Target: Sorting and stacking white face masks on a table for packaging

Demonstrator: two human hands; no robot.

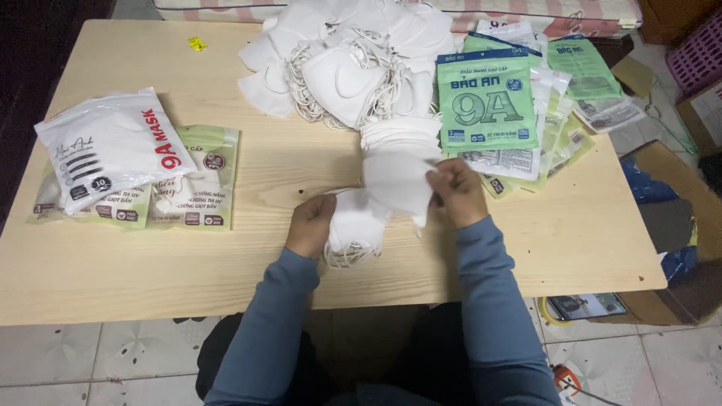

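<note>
Your left hand [310, 224] and right hand [456, 192] are both pinched shut on a small stack of white masks [376, 197] at the table's [150, 263] near edge; they look light and floppy, so grip the folded edges.

Home packing spot, low wooden table [150, 271] on tiled floor [90, 353], mattress edge [526, 15], cardboard boxes [681, 188]
</note>
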